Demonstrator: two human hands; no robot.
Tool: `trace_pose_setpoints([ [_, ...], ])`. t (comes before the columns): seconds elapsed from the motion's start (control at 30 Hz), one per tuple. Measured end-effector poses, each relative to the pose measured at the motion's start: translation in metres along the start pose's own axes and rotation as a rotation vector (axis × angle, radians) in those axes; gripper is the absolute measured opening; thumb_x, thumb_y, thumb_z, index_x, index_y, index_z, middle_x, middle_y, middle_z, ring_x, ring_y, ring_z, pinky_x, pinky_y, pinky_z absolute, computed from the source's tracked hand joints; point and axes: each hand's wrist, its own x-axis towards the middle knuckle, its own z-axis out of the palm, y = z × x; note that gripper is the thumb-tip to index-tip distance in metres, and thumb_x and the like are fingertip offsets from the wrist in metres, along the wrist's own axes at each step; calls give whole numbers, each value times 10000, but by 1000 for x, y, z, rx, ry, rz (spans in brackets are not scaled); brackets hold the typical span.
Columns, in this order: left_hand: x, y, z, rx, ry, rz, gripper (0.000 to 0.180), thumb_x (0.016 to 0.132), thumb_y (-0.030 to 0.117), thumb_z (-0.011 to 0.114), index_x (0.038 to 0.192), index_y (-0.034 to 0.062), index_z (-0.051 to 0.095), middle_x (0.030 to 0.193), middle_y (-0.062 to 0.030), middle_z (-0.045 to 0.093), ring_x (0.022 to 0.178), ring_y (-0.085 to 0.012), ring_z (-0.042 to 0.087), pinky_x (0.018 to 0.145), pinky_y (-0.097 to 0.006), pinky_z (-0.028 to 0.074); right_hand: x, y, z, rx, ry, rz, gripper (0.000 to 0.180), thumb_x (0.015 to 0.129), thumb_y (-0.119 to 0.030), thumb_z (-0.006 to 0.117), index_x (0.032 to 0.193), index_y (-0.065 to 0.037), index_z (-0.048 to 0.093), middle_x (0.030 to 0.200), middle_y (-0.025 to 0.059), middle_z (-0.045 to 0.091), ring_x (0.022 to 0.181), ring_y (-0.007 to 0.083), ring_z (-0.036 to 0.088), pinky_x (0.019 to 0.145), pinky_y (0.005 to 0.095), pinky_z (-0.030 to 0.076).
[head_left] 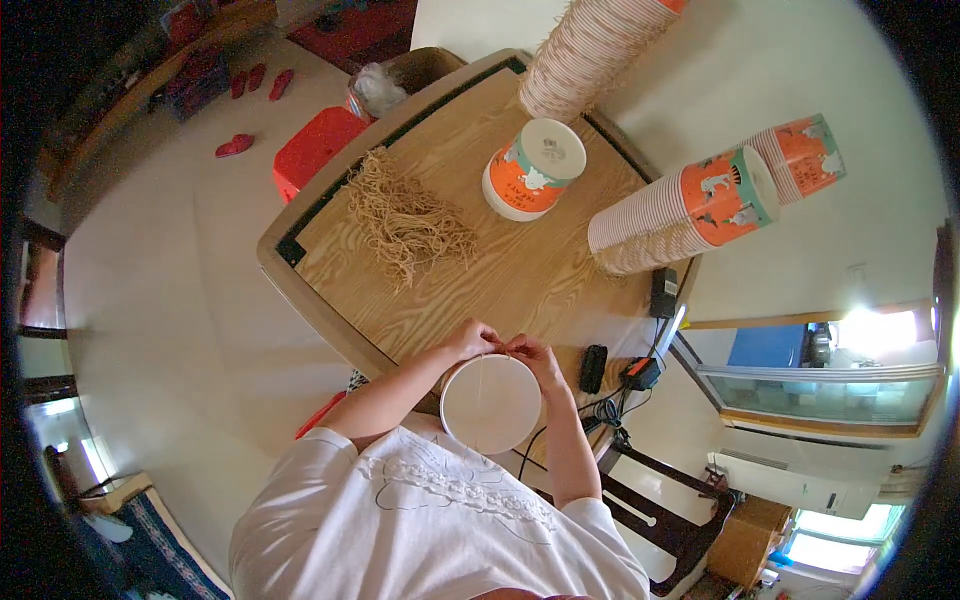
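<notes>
Close to my body, a white paper bucket [490, 405] is tilted with its round opening toward me. At its far rim, my left hand [472, 340] pinches something too small to make out. My right hand [535, 355] is closed at the same rim, its fingertips almost meeting the left ones. A thin pale line shows across the bucket's opening; I cannot tell if it is a cord. Beyond my hands, a tangled pile of brown twine [410, 220] lies on the table. An orange, green and white paper bucket [535, 170] stands upside down farther back.
On the wooden table [500, 290], a long stack of nested buckets [655, 215] lies at the right, with another stack [590, 60] at the back. A black case [593, 369], a dark charger [640, 373] and cables are at the right edge. A red stool [318, 150] stands beyond the left edge.
</notes>
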Motion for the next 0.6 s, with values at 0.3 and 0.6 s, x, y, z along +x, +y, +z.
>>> trace_pose_setpoints([
  [0.3, 1, -8, 1, -92, 17, 110, 135, 741, 120, 683, 852, 42, 675, 771, -40, 665, 679, -89, 573, 636, -269, 466, -6, -23, -4, -146, -125, -40, 45, 804, 5, 597, 821, 16, 637, 860, 37, 578, 799, 113, 565, 703, 225, 457],
  [0.6, -33, 65, -21, -196, -51, 142, 157, 784, 120, 638, 914, 33, 631, 795, -31, 641, 726, -94, 572, 666, -257, 469, -26, -97, 36, -391, -10, -311, 96, 758, 19, 624, 824, -40, 661, 793, 52, 591, 809, 156, 569, 739, 264, 446],
])
